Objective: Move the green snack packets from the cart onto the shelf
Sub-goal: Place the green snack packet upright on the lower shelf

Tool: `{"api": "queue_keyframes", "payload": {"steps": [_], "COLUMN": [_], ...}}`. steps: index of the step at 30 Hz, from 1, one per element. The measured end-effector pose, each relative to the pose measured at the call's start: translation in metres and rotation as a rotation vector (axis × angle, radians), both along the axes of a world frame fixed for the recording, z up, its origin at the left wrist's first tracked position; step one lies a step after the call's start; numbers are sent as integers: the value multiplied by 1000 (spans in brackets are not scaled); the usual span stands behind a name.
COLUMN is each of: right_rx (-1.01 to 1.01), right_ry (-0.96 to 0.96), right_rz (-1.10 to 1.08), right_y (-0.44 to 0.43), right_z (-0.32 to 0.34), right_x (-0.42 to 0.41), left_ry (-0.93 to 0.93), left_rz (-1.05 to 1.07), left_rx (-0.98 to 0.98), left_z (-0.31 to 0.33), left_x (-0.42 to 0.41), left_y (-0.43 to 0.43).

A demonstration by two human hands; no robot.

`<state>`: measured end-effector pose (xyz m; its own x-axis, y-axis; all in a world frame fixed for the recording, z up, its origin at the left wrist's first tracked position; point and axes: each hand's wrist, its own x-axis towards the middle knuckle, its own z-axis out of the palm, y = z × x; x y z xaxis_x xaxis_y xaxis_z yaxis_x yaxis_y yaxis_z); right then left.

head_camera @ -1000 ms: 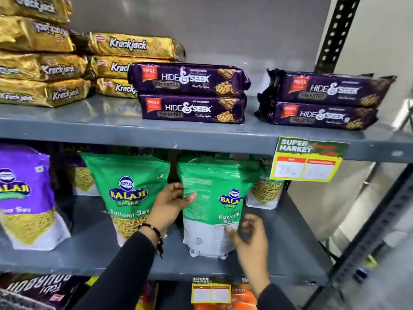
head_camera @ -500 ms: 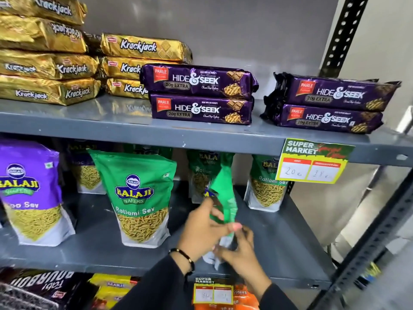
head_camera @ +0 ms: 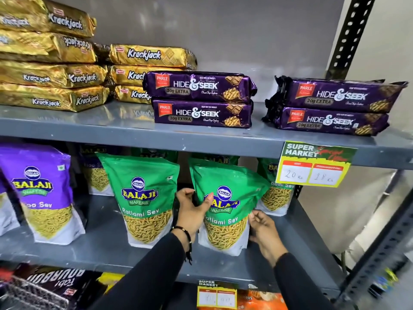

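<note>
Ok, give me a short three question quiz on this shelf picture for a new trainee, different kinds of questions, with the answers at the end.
1. True or false: the green packet between the left hand and the right hand faces label-forward.
2. Multiple choice: what lies on the shelf above it? A) orange packets only B) gold Krackjack packs and purple Hide & Seek packs C) bottles
3. Fill in: the yellow price tag hangs on the upper shelf's front edge, to the ____ of the held packet.

Key: 1 true; 2 B; 3 right
</note>
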<state>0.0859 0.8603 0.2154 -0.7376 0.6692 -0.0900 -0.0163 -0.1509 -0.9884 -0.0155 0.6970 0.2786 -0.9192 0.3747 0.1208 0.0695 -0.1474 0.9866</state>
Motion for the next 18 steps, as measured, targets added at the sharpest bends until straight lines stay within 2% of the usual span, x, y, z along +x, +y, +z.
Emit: {"api": "queue_keyframes", "payload": {"steps": [7,12,15,18], "right_rx": [80,80,85,199], "right_ry": [-77,-68,12,158], "right_rz": [16,-35,-261,-543], "right_y": [2,-5,-18,-43], "right_z": [3,-3,-8,-2], "right_x": [-15,-12,-4,5], "left_ry": [53,35,43,41], "left_rz": [94,67,50,49], "left_rx": [50,73,71,58], "left_z": [-6,-2,-3,-7], "left_x": [9,6,4,2], "left_y": [6,5,3,0]}}
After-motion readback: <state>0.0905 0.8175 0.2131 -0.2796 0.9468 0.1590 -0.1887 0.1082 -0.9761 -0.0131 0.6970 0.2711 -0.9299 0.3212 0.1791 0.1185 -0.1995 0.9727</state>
